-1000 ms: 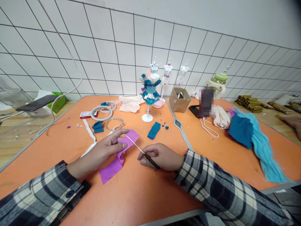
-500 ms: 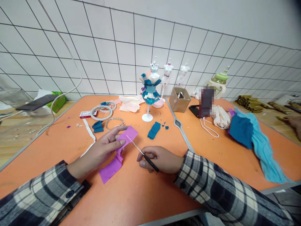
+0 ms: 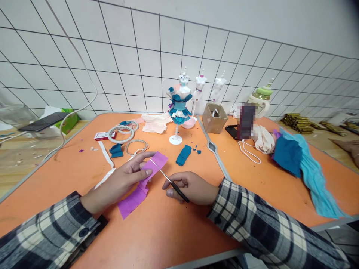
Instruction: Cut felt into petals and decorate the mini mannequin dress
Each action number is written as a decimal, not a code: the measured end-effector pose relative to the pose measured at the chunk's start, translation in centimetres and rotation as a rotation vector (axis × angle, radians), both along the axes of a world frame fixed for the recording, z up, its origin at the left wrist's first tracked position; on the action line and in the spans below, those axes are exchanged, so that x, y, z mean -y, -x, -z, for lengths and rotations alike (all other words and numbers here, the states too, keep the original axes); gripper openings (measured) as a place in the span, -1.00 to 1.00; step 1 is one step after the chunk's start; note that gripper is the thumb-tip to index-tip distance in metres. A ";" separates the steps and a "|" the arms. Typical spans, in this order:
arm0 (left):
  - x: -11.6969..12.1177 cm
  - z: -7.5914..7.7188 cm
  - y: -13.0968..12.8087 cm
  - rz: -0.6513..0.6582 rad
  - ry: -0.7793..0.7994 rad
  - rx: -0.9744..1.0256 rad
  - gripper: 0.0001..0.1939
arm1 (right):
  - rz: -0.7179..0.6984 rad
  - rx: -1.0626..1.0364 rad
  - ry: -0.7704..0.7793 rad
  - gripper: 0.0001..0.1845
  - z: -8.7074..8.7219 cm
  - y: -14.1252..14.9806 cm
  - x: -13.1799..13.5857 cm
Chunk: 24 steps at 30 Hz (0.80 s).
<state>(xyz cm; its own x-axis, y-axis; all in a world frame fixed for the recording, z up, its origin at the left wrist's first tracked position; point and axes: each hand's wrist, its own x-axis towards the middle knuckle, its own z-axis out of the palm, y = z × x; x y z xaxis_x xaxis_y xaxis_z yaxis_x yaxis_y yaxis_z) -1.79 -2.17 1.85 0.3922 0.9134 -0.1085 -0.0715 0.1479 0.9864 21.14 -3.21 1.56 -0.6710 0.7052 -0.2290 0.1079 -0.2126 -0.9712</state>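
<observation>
A strip of purple crepe paper (image 3: 134,201) is pinched between the thumb and fingers of my left hand (image 3: 126,175). Its lower end hangs toward the table, and its upper end sticks out past my fingertips. My right hand (image 3: 190,188) is closed around black-handled scissors (image 3: 179,191), whose thin blades lie across the upper part of the strip. Beyond my hands stands a small white mannequin (image 3: 183,85) wearing a ruffled dress of teal and white paper (image 3: 179,110). A folded teal piece (image 3: 184,155) lies on the table between the mannequin and my right hand.
Rolls of tape (image 3: 121,134), a red-and-white box (image 3: 105,136) and teal scraps (image 3: 116,150) lie at left. A cardboard box (image 3: 214,118), two bare mannequins, a phone (image 3: 247,121) and a bottle (image 3: 260,99) stand behind. Light blue crepe paper (image 3: 316,186) drapes at right on the orange table (image 3: 157,239).
The purple strip's upper end has shifted slightly right and my left hand has tilted a little. The scissors' blades still cross the strip; my right hand has barely moved.
</observation>
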 end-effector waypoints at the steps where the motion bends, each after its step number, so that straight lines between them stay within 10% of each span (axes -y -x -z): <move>1: 0.0 0.1 0.0 0.000 -0.002 0.003 -0.45 | 0.003 -0.010 -0.001 -0.63 -0.1 0.0 0.0; 12: -0.1 -0.6 0.2 0.032 -0.064 0.091 -0.28 | -0.029 -0.073 0.014 -0.53 0.0 -0.4 -0.2; 24: -0.4 0.6 -0.4 0.100 -0.013 0.099 -0.78 | -0.108 -0.111 -0.004 -0.45 -0.3 -0.5 0.1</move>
<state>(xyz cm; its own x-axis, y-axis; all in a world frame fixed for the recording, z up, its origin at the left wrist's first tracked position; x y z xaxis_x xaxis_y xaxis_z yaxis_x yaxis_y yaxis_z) -1.41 -1.77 1.29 0.4899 0.8701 -0.0536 -0.1540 0.1469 0.9771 21.62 -3.35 1.84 -0.7644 0.6279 -0.1465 0.0217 -0.2021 -0.9791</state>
